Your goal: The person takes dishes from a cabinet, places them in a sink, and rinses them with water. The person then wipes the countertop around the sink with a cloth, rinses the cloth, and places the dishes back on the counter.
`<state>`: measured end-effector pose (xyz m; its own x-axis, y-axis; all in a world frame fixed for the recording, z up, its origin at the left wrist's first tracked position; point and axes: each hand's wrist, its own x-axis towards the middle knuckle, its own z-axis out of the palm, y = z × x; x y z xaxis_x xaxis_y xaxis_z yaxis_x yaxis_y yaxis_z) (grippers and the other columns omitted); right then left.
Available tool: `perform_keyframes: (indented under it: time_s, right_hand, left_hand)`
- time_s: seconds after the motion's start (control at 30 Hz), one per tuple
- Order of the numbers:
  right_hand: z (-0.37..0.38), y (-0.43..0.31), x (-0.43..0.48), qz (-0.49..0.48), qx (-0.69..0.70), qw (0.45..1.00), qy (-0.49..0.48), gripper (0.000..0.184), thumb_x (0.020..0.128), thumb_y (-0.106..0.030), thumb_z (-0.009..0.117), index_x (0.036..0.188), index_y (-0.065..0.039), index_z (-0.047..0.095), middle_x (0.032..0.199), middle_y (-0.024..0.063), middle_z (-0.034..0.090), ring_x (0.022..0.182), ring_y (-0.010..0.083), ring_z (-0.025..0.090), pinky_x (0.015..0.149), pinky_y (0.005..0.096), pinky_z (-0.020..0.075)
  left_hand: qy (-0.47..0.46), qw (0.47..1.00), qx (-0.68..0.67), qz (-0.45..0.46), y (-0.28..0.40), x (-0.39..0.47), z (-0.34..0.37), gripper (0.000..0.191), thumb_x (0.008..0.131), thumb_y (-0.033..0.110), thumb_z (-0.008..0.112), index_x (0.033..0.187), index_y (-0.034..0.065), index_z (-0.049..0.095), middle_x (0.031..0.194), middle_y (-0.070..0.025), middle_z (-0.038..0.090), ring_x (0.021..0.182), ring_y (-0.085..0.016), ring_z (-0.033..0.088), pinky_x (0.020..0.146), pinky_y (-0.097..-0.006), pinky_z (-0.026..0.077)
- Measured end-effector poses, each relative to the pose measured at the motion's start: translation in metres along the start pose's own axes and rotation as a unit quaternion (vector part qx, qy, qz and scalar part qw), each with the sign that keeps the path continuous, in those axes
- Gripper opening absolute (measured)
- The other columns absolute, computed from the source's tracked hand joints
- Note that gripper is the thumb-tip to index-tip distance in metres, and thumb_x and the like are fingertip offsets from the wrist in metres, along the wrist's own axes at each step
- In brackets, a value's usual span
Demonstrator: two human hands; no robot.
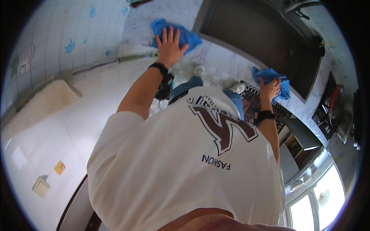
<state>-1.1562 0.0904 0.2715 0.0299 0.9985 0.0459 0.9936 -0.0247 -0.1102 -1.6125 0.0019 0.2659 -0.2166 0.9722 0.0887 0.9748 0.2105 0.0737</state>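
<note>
My left hand (170,46), fingers spread, presses flat on a crumpled blue cloth (192,39) on the marbled countertop (185,8), left of the dark sink. A second blue cloth (267,73) lies at the sink's near right rim, partly over the counter's front edge. My right hand (269,88) rests on it with bent fingers; whether they grip the fabric is hard to see. Both wrists wear black bands. The wide dark sink (260,34) spans the counter ahead, with a faucet (303,5) at its far side.
A stove (325,106) with a red-rimmed pan (336,101) stands at the right. Below it, a cabinet door (302,134) juts out. A patterned mat (251,101) lies by my feet. Tiled wall (83,31) borders the counter at left, and a window (326,190) shows at lower right.
</note>
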Motion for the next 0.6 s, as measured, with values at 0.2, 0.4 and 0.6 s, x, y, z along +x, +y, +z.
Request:
perform_keyframes:
  time_s: [0.2,0.4,0.6]
  right_hand:
    - [0.001,-0.023,0.003,-0.044,0.084,0.996,-0.003,0.087,0.07,-0.043,0.082,0.137,-0.005,0.041,0.15,0.0172,0.034,0.136,0.0426,0.031,0.111,0.0513,0.0267]
    - [0.024,-0.032,0.012,0.015,0.05,0.995,-0.087,0.119,0.067,-0.052,0.081,0.154,-0.009,0.012,0.161,0.0178,0.006,0.143,0.0502,0.009,0.115,0.0565,0.0119]
    - [0.009,-0.037,0.015,0.012,0.036,0.989,-0.141,0.119,0.068,-0.052,0.08,0.154,-0.009,0.01,0.16,0.0188,0.005,0.143,0.0506,0.007,0.115,0.0578,0.0096]
  left_hand:
    - [-0.053,0.992,-0.02,0.114,-0.029,0.045,-0.011,0.07,0.086,0.06,0.055,0.135,0.0101,0.051,0.144,-0.0143,0.044,0.139,-0.038,0.029,0.109,-0.0695,0.01]
    - [-0.135,0.984,-0.05,0.101,0.001,0.172,0.009,0.076,0.092,0.064,0.042,0.146,0.0108,0.038,0.155,-0.0144,0.028,0.144,-0.042,0.017,0.111,-0.0679,0.001]
    - [-0.163,0.98,0.037,0.112,0.017,0.289,0.029,0.081,0.091,0.066,0.04,0.152,0.0149,0.025,0.16,-0.0099,0.016,0.147,-0.037,0.008,0.112,-0.0674,0.003]
